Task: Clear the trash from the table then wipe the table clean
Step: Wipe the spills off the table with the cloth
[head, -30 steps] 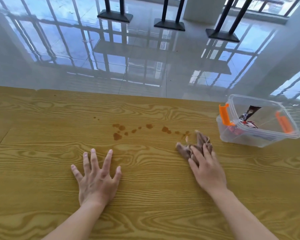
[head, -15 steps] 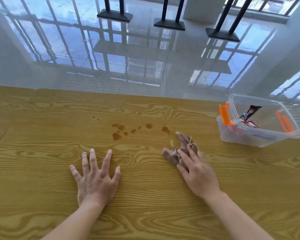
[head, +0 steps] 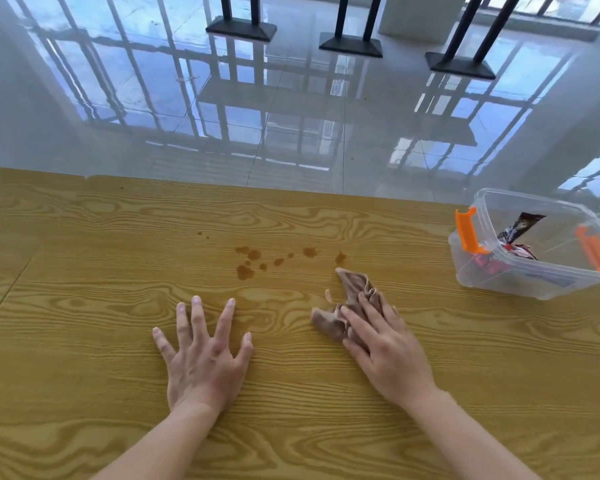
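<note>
A crumpled brown cloth (head: 350, 292) lies on the wooden table (head: 84, 306), and my right hand (head: 385, 344) presses down on it with straight fingers. Just beyond the cloth are several brown spill spots (head: 253, 263) in a loose row across the table's middle. My left hand (head: 205, 355) rests flat on the wood with fingers spread, to the left of the cloth and in front of the spots. At the right edge stands a clear plastic bin (head: 499, 282) with orange latches; snack wrappers (head: 520, 226) lie inside it.
The table's far edge runs across the middle of the view, with glossy tiled floor beyond it. Black table bases (head: 350, 43) stand on that floor at the top. A seam in the tabletop runs diagonally at the left.
My right hand has slid the cloth leftward along the table, and the spots at the right end of the row are gone. My left hand has stayed in place.
</note>
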Demonstrator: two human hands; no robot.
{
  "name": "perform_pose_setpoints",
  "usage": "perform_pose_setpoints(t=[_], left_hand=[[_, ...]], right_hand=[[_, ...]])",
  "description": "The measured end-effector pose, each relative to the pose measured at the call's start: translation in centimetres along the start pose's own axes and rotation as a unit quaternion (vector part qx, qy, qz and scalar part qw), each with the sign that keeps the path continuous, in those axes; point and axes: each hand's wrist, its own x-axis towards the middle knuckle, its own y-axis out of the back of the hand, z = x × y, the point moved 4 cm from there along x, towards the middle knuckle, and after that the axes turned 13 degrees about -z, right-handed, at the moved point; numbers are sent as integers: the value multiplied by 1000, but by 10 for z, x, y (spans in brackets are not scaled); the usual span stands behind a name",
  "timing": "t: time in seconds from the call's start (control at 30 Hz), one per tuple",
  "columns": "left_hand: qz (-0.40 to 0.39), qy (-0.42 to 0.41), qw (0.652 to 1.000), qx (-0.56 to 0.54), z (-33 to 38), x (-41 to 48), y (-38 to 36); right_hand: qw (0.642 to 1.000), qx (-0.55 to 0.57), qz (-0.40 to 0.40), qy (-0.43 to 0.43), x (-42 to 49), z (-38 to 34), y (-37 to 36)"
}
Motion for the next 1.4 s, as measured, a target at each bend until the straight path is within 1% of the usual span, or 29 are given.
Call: perform_pose_setpoints(t=[0.03, 0.1, 0.17, 0.23, 0.3, 0.37, 0.43, 0.5, 0.53, 0.57, 0.63, 0.7, 0.77, 0.83, 0.97, 1.07, 1.13, 1.2, 1.27, 1.33, 1.4], left_hand=[[1, -1, 1000, 2, 0, 0, 0], [5, -2, 1000, -2, 0, 0, 0], [6, -2, 1000, -1, -1, 0, -2], [8, -4, 1000, -3, -1, 0, -3], [6, -5, 1000, -2, -1, 0, -2], [5, -5, 1000, -3, -1, -1, -2], [11, -7, 1000, -8, 0, -1, -1], [10, -7, 1000, -8, 1, -1, 0], [7, -4, 1000, -3, 0, -1, -1], [5, -2, 1000, 2, 0, -1, -1], [9, -1, 1000, -1, -1, 0, -2], [10, 1, 1000, -3, -1, 0, -3], [8, 0, 1000, -3, -1, 1, -3], [5, -2, 1000, -2, 0, 1, -2], [8, -4, 1000, -7, 0, 0, -1], [11, -6, 1000, -6, 0, 1, -1], [15, -6, 1000, -6, 1, 1, -1], [20, -6, 1000, -4, 1, 0, -1], [20, -2, 1000, -1, -1, 0, -2], [17, 0, 1000, 4, 0, 2, -2], [13, 1, 1000, 4, 0, 1, -2]], right_hand=[[1000, 2, 6, -23, 14, 10, 8], [993, 23, 24, -109, 51, 27, 28], [980, 68, 7, -188, 88, 36, 40], [972, 97, -6, -214, 109, 33, 45], [980, 88, -10, -178, 107, 19, 45], [994, 43, 0, -97, 78, -4, 31], [1000, 4, 15, -21, 31, -27, 8], [1000, 1, 11, 18, 4, -31, -2], [1000, 0, 2, 24, 8, -25, 0], [1000, -4, 3, 12, 21, -18, 5], [998, 5, 19, -58, 62, -5, 26], [989, 56, 4, -137, 107, 1, 45], [980, 94, -15, -173, 132, -5, 49], [985, 86, -18, -149, 126, -22, 42], [1000, 23, 4, -14, 52, -50, 12], [1000, 1, -5, 25, 21, -46, 1], [1000, 4, -5, -1, 45, -38, 13], [998, 34, 0, -61, 91, -36, 32], [991, 79, -13, -111, 137, -41, 46], [987, 100, -23, -120, 164, -53, 51], [992, 83, -32, -86, 162, -67, 46]])
